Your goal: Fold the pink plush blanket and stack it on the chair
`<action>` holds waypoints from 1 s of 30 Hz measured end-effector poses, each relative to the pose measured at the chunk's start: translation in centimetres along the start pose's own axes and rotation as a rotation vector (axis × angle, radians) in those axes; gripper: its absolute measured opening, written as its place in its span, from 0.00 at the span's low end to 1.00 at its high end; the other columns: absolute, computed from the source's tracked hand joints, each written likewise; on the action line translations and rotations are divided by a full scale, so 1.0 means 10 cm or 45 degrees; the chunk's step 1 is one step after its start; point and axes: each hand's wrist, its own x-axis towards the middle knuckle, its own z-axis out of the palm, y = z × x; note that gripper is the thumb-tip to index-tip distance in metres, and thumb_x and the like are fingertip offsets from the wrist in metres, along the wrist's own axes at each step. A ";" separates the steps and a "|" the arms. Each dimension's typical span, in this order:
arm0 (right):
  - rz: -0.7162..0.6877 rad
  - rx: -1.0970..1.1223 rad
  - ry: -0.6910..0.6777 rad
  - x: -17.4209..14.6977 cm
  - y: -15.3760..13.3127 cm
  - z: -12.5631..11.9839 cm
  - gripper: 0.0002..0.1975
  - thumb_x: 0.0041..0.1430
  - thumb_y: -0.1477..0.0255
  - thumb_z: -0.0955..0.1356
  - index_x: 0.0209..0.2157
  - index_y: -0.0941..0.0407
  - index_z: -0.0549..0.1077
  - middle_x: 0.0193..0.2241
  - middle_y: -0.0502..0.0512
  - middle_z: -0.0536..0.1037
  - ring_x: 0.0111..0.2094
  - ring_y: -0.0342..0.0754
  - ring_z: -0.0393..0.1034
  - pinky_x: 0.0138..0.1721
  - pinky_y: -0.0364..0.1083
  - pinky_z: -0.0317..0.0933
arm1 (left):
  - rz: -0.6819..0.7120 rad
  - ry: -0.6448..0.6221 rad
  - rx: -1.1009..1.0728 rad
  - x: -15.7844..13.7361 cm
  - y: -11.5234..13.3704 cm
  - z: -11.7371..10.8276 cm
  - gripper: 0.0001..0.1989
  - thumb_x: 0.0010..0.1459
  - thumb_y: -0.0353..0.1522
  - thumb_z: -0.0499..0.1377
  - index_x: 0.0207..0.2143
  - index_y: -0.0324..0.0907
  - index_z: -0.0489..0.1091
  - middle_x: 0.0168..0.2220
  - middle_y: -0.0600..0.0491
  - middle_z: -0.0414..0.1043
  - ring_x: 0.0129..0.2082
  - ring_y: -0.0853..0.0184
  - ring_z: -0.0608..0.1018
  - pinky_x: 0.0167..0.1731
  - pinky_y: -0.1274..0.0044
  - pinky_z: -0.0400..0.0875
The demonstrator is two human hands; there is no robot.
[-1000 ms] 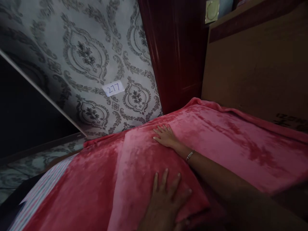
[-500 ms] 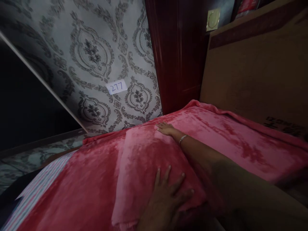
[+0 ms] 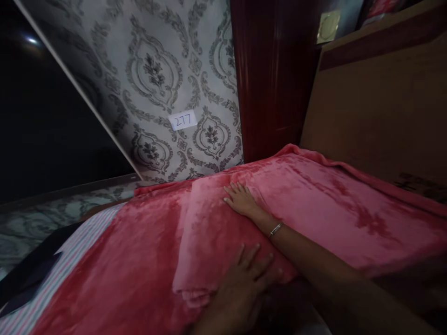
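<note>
A white slip [image 3: 183,120] on the patterned wall [image 3: 153,74] reads 277 (dark print [image 3: 423,185] on the cardboard box [image 3: 380,107] is illegible).

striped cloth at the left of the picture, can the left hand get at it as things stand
Probably yes: the left hand rests open on the folded pink-red blanket, with only low blanket layers between it and the uncovered part of the striped cloth.

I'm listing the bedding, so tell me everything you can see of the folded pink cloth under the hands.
The folded pink cloth looks soft and plush, paler along its left edge. It lies flat on a red and pink spread, layered folds showing at its near end; whether the two are joined is unclear. The right hand rests on its far part, the left hand on its near part.
</note>
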 end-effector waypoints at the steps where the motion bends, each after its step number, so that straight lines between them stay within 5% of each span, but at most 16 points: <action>1: -0.004 -0.005 0.004 0.01 0.00 0.00 0.32 0.70 0.57 0.56 0.70 0.54 0.52 0.71 0.61 0.49 0.71 0.61 0.39 0.68 0.61 0.35 | 0.022 -0.027 -0.090 -0.04 0.03 -0.09 0.32 0.64 0.33 0.57 0.68 0.58 0.53 0.70 0.58 0.52 0.71 0.56 0.50 0.68 0.53 0.46; 5: 0.002 -0.061 0.029 0.03 -0.01 0.02 0.31 0.70 0.58 0.57 0.70 0.53 0.54 0.71 0.60 0.51 0.70 0.62 0.41 0.68 0.62 0.37 | 0.021 0.043 -0.378 0.00 -0.07 -0.63 0.21 0.69 0.35 0.50 0.63 0.53 0.65 0.62 0.55 0.69 0.62 0.65 0.70 0.63 0.69 0.62; 9: -0.033 -0.111 0.065 0.01 -0.01 0.05 0.30 0.71 0.60 0.55 0.70 0.53 0.54 0.70 0.61 0.51 0.70 0.63 0.44 0.66 0.63 0.42 | -0.405 0.382 -0.140 0.40 -0.58 -0.97 0.25 0.68 0.33 0.49 0.66 0.40 0.60 0.68 0.45 0.58 0.69 0.60 0.59 0.68 0.65 0.51; 14: -0.035 -0.118 0.085 0.02 0.00 0.09 0.30 0.70 0.59 0.57 0.70 0.53 0.54 0.70 0.61 0.52 0.70 0.63 0.45 0.66 0.63 0.41 | -0.856 0.259 0.311 0.64 -1.12 -0.68 0.30 0.68 0.40 0.48 0.69 0.36 0.54 0.71 0.39 0.48 0.72 0.54 0.50 0.68 0.52 0.41; 21: -0.021 -0.057 0.052 0.03 0.01 0.10 0.31 0.70 0.58 0.57 0.70 0.53 0.53 0.71 0.61 0.49 0.70 0.63 0.41 0.67 0.62 0.37 | -1.091 0.219 0.425 0.18 -1.04 -0.35 0.35 0.66 0.48 0.48 0.70 0.44 0.50 0.73 0.39 0.36 0.72 0.44 0.42 0.63 0.45 0.49; 26: -0.024 -0.036 0.068 0.03 -0.01 0.10 0.31 0.70 0.58 0.57 0.70 0.54 0.55 0.70 0.62 0.51 0.70 0.63 0.41 0.67 0.62 0.36 | -1.077 0.099 0.268 -0.10 -1.00 -0.49 0.37 0.65 0.48 0.49 0.71 0.43 0.48 0.73 0.41 0.35 0.72 0.49 0.41 0.66 0.50 0.46; 30: -0.026 -0.018 0.094 0.02 -0.02 0.10 0.30 0.70 0.58 0.57 0.69 0.53 0.56 0.70 0.62 0.51 0.70 0.63 0.42 0.67 0.62 0.37 | -1.031 0.230 0.210 0.20 -1.23 -0.88 0.36 0.67 0.46 0.46 0.71 0.39 0.46 0.72 0.41 0.42 0.72 0.55 0.48 0.68 0.57 0.45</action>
